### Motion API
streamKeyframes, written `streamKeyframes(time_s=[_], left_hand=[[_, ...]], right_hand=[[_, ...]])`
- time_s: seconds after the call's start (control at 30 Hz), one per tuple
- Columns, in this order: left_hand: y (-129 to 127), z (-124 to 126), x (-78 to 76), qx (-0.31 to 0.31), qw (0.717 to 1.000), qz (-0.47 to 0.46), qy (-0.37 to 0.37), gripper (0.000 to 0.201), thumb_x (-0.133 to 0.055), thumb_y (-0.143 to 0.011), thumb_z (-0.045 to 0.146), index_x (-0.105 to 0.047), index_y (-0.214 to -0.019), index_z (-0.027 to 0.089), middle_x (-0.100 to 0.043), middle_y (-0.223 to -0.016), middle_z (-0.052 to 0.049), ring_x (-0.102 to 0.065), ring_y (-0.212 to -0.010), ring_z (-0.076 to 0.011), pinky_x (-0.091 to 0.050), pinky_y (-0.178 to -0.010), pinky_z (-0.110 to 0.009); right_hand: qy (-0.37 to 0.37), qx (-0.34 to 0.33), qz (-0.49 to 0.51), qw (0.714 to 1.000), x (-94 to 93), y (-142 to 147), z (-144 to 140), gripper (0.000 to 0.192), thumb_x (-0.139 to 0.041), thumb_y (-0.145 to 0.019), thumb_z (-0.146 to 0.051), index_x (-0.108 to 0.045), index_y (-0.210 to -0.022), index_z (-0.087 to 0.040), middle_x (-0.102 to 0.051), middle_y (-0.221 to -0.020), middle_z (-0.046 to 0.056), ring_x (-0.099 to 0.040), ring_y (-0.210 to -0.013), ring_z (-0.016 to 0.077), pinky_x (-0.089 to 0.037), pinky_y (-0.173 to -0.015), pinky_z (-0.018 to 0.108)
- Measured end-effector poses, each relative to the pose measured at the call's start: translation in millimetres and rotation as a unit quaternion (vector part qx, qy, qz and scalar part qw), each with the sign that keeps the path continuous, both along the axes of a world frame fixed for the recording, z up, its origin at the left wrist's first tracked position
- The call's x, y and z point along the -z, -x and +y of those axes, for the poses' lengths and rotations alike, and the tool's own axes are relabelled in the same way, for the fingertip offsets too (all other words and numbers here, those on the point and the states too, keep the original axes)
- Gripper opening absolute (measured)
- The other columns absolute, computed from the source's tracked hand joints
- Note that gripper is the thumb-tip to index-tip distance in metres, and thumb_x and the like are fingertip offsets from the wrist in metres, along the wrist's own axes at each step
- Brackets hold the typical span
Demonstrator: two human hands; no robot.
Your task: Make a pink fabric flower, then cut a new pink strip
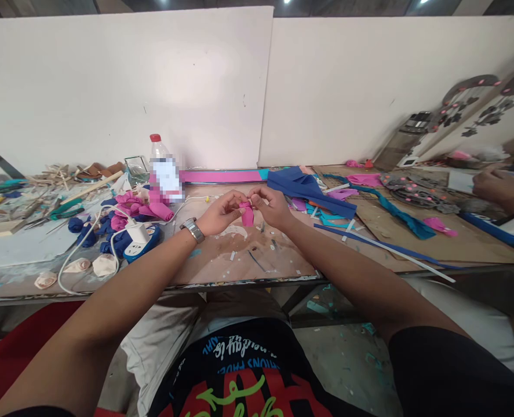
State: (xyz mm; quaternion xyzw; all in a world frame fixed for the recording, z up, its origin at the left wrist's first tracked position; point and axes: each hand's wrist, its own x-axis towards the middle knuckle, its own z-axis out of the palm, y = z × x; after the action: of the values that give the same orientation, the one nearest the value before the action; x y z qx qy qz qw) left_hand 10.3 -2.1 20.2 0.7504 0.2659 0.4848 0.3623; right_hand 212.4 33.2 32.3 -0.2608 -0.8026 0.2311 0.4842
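Both my hands meet above the middle of the worktable (222, 269), pinching a small rolled pink foam piece (247, 215). My left hand (222, 211), with a metal watch on the wrist, grips its left side. My right hand (273, 205) holds its top from the right. The roll hangs just above the table surface. A pile of finished pink foam rolls (137, 207) and dark blue rolls (87, 231) lies to the left of my hands.
A plastic bottle (161, 168) stands at the back left, a white power strip with cable (138, 236) near it. Blue foam sheets (304, 186) and strips lie right of centre. Tools and sticks (61, 191) clutter the far left. Another person's hand (500, 188) rests at the far right.
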Motion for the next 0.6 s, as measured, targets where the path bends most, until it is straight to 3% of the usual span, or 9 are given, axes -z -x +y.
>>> streamKeyframes(time_s=[0.07, 0.27, 0.6], left_hand=[[1, 2, 0.5, 0.01, 1.0, -0.012, 0.007, 0.037, -0.071, -0.089, 0.05, -0.057, -0.108, 0.021, -0.065, -0.093, -0.005, -0.064, -0.082, -0.0157, -0.05, -0.076, -0.031], [2, 5, 1.7, -0.002, 1.0, -0.014, 0.016, 0.032, -0.07, -0.09, 0.045, -0.057, -0.105, 0.02, -0.065, -0.1, -0.006, -0.064, -0.093, -0.0175, -0.05, -0.085, -0.034], [4, 7, 2.5, -0.046, 0.999, -0.003, 0.0, 0.034, -0.07, -0.089, 0.05, -0.064, -0.108, 0.022, -0.067, -0.093, -0.006, -0.063, -0.083, -0.0185, -0.051, -0.074, -0.033]], right_hand=[[0.001, -0.004, 0.013, 1.0, 0.0, 0, 0, 0.05, -0.05, -0.095, -0.068, -0.064, -0.089, -0.021, -0.062, -0.075, 0.002, -0.056, -0.07, 0.0162, -0.045, -0.068, 0.03], [-0.014, -0.034, -0.025, 0.999, -4.9, 2, -9, 0.035, -0.076, -0.082, -0.054, -0.06, -0.084, -0.023, -0.06, -0.074, -0.001, -0.053, -0.066, 0.0147, -0.044, -0.064, 0.029], [-0.027, -0.015, -0.031, 0.999, -4.6, 4, -8, 0.025, -0.066, -0.089, -0.043, -0.062, -0.079, -0.021, -0.062, -0.073, 0.001, -0.055, -0.067, 0.0156, -0.045, -0.067, 0.031]])
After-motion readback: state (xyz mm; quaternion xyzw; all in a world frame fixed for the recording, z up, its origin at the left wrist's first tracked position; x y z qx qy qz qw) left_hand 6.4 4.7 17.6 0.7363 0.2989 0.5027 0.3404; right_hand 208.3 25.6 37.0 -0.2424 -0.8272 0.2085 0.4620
